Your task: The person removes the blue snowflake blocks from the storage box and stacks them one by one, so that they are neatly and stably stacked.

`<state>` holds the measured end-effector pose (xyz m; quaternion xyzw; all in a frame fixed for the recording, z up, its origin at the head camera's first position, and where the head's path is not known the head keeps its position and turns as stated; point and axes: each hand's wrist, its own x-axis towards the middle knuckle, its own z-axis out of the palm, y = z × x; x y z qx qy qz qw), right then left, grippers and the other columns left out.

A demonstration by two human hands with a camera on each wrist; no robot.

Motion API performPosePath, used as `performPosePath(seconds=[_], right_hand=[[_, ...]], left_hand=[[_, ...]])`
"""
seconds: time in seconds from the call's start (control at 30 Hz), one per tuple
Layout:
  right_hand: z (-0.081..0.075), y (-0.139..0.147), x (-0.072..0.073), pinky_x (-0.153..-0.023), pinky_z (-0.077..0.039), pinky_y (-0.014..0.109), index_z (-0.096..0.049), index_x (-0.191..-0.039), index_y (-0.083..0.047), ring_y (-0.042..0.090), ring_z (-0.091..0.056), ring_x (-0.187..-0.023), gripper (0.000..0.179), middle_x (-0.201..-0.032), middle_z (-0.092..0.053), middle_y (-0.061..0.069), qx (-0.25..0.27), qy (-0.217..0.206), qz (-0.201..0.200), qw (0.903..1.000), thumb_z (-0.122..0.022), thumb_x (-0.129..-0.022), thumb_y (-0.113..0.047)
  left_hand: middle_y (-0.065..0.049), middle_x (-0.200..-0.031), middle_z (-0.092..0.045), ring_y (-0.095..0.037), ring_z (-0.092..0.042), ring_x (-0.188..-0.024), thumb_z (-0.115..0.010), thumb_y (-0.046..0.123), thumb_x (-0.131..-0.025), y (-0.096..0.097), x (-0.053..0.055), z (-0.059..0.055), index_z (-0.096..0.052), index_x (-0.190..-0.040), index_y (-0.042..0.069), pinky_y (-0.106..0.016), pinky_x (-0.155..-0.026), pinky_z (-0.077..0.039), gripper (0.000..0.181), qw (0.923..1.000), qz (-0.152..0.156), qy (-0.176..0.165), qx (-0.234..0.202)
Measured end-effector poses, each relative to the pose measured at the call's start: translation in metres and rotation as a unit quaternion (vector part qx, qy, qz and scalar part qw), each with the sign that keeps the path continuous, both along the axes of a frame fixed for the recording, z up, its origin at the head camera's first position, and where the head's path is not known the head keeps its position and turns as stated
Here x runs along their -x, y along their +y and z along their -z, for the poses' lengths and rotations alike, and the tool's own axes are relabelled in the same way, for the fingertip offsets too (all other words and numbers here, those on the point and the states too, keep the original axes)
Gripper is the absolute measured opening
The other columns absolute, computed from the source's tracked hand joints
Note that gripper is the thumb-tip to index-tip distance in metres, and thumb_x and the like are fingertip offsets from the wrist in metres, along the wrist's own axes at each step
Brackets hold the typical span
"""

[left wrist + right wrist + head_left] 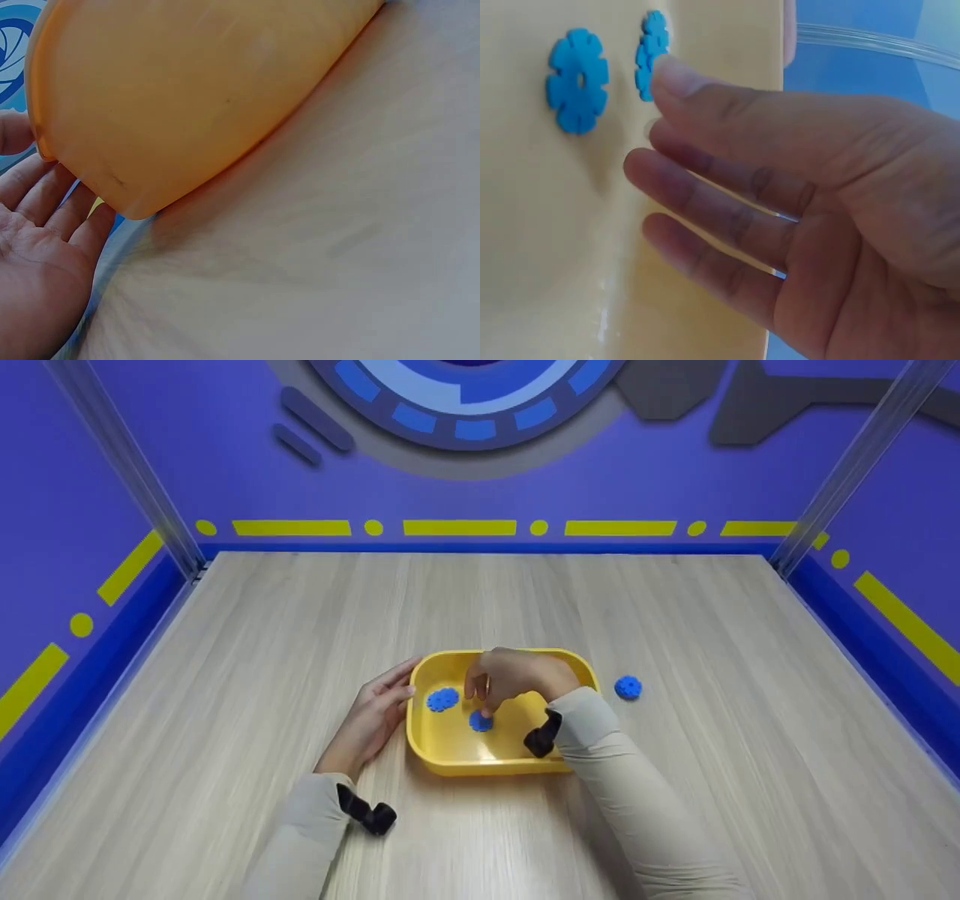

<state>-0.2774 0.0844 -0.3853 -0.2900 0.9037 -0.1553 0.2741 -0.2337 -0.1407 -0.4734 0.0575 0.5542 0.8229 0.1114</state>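
Note:
A yellow plastic bin (491, 766) stands on the table. My left hand (371, 724) touches the bin's left end, its fingers fairly straight along the outside and the thumb at the rim. Inside the bin, my right hand (514, 675) hovers with loosely bent, spread fingers and nothing visible between them. Just below its fingertips lies a blue notched disc (481, 721) with a hole in its centre, seen apart from the thumb in the right wrist view. Further left on the bin floor, two blue notched discs (442, 700) lie joined or overlapping; I cannot tell which.
To the right of the bin, a rounded blue piece (628, 687) sits on the wood-grain table (300, 622). Purple panels (480, 495) with yellow marks stand at the back and sides. Clear corner posts (124, 465) rise at the table's far corners.

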Motion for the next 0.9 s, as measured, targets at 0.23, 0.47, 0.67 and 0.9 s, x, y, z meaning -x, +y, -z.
performPosePath(seconds=[0.23, 0.47, 0.67, 0.9], right_hand=[[0.007, -0.012, -0.006, -0.086, -0.053, 0.030, -0.073, -0.103, -0.019, 0.012, -0.057, -0.087, 0.026, -0.093, -0.067, -0.006, -0.044, 0.003, -0.005, 0.9990, -0.078, -0.079, -0.014], [0.011, -0.017, -0.006, -0.087, -0.052, 0.032, -0.069, -0.098, -0.014, 0.014, -0.055, -0.086, 0.026, -0.092, -0.064, -0.004, -0.062, 0.003, -0.006, 0.9981, -0.081, -0.075, -0.011], [0.015, -0.018, -0.005, -0.080, -0.051, 0.030, -0.065, -0.091, -0.010, 0.013, -0.051, -0.081, 0.024, -0.087, -0.059, -0.003, -0.066, 0.010, -0.027, 0.9974, -0.082, -0.073, -0.009], [0.017, -0.017, -0.004, -0.072, -0.045, 0.026, -0.062, -0.085, -0.012, 0.013, -0.049, -0.078, 0.025, -0.083, -0.056, -0.005, -0.067, 0.021, -0.029, 0.9971, -0.083, -0.072, -0.009]], left_hand=[[-0.014, -0.154, -0.035, -0.024, -0.036, -0.140, -0.048, -0.003, -0.093, 0.000, -0.001, 0.000, -0.036, -0.146, 0.000, -0.035, -0.112, -0.037, 0.055, 1.0000, 0.003, -0.006, 0.006], [-0.015, -0.154, -0.035, -0.024, -0.036, -0.140, -0.048, -0.003, -0.092, 0.000, -0.001, 0.000, -0.036, -0.146, -0.001, -0.037, -0.112, -0.036, 0.055, 1.0000, 0.001, -0.001, 0.002], [-0.014, -0.154, -0.034, -0.023, -0.035, -0.140, -0.048, -0.004, -0.092, 0.000, 0.000, 0.000, -0.035, -0.147, -0.001, -0.035, -0.112, -0.036, 0.056, 1.0000, 0.003, -0.004, -0.001], [-0.015, -0.154, -0.033, -0.024, -0.035, -0.140, -0.049, -0.001, -0.092, -0.001, 0.000, -0.001, -0.035, -0.147, 0.000, -0.035, -0.112, -0.036, 0.057, 1.0000, 0.008, -0.003, 0.005]])
